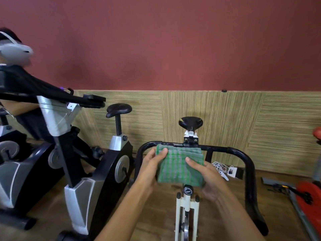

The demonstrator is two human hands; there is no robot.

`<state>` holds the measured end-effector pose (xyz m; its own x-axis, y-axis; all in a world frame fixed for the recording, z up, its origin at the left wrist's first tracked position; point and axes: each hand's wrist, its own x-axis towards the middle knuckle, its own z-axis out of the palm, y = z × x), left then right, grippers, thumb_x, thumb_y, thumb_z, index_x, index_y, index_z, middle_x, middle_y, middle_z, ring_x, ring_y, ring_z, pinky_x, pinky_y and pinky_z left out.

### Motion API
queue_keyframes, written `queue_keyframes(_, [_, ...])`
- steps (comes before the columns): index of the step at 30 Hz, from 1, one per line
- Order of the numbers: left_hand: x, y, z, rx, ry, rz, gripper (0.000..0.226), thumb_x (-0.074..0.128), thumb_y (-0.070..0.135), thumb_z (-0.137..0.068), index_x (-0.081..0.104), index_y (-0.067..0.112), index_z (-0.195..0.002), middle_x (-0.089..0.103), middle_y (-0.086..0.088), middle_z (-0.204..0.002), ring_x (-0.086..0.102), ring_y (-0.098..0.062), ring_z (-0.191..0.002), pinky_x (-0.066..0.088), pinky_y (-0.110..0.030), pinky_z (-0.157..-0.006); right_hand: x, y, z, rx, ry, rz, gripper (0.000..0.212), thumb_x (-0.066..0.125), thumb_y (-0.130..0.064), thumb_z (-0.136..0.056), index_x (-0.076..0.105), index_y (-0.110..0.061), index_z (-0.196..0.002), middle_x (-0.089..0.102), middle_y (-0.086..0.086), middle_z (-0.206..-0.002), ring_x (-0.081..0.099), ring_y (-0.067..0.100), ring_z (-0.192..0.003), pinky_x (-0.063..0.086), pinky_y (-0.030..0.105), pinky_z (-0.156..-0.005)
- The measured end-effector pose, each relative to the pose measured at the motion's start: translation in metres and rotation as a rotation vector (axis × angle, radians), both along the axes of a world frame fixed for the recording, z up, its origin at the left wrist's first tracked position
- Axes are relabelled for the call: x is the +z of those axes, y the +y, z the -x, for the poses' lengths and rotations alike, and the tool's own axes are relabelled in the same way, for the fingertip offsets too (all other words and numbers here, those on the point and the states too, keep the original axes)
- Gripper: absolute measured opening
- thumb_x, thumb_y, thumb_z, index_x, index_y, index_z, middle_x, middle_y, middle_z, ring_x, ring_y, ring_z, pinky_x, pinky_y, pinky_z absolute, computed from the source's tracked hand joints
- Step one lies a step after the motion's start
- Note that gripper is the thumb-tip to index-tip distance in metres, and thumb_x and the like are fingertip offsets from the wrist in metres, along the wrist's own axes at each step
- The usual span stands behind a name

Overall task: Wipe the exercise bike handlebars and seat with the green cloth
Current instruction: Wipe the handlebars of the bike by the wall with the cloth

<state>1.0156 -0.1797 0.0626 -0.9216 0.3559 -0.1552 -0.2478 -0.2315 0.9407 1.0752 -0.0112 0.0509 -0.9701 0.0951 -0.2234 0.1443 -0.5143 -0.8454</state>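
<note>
And here's the green cloth (180, 166), a checked, folded pad of it, held up right over the middle of the black handlebar (243, 154). Its top edge sits against the crossbar, just left of the stem clamp (190, 139), and the rest hangs toward the camera. The left hand (150, 168) has it by the left edge, thumb laid over the upper corner, fingers tucked out of sight behind. The right hand (207, 178) takes the right side, thumb pressed across the front of the cloth, fingers curled underneath. So both hands grip the cloth, one to each side, the fabric stretched between them (neither palm touches the bar itself, as far as this view lets on).

Beyond the bar, the black saddle (190, 123) stands on its post, well apart from the cloth. Below the hands, a black tension knob (188, 190) tops the white frame (186, 213).

To the left stands a grey-and-black exercise bike (97, 173) with its own saddle, and a person in a white headset (14, 49) at the far left edge. A white cable bundle (219, 166) lies on the wooden floor (156, 214) by the woven wall panel (278, 127), and a red-wheeled machine (309, 193) sits at right.
</note>
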Motion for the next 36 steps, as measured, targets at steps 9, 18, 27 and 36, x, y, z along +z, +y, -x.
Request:
queue_keyframes(9, [-0.001,-0.005,0.009,0.011,0.108,0.120,0.032,0.078,0.013,-0.083,0.066,0.007,-0.112,0.075,-0.014,-0.107,0.072,-0.032,-0.100,0.055,-0.053,-0.092,0.004,-0.009,0.009,-0.216,0.016,-0.149,0.027,0.077,-0.018,-0.083,0.071,-0.007,-0.107,0.078,0.012,-0.096,0.076,0.029,-0.084,0.059,0.035,-0.063])
queue_keyframes(18, [-0.021,-0.016,0.018,0.127,-0.171,0.117,0.018,0.076,0.012,-0.083,0.071,0.001,-0.097,0.074,-0.021,-0.103,0.073,-0.032,-0.092,0.059,-0.045,-0.082,-0.001,-0.007,0.014,-0.078,-0.143,-0.045,0.029,0.074,-0.016,-0.085,0.069,0.001,-0.108,0.077,0.017,-0.097,0.076,0.030,-0.080,0.059,0.034,-0.054])
queue_keyframes(27, [-0.029,-0.016,0.015,0.095,-0.218,0.147,0.029,0.077,0.003,-0.079,0.068,-0.005,-0.105,0.075,-0.020,-0.097,0.073,-0.034,-0.094,0.061,-0.042,-0.073,-0.011,-0.001,0.018,-0.092,-0.196,-0.032,0.035,0.076,-0.020,-0.084,0.066,0.001,-0.111,0.074,0.021,-0.106,0.073,0.034,-0.093,0.061,0.040,-0.067])
queue_keyframes(36, [-0.039,-0.003,0.017,0.251,-0.122,0.383,0.009,0.074,0.006,-0.084,0.066,0.006,-0.089,0.075,-0.015,-0.090,0.073,-0.030,-0.081,0.061,-0.046,-0.076,-0.016,-0.006,0.003,-0.064,-0.274,-0.074,0.020,0.064,-0.008,-0.092,0.063,0.003,-0.108,0.068,0.019,-0.109,0.066,0.028,-0.094,0.056,0.030,-0.055])
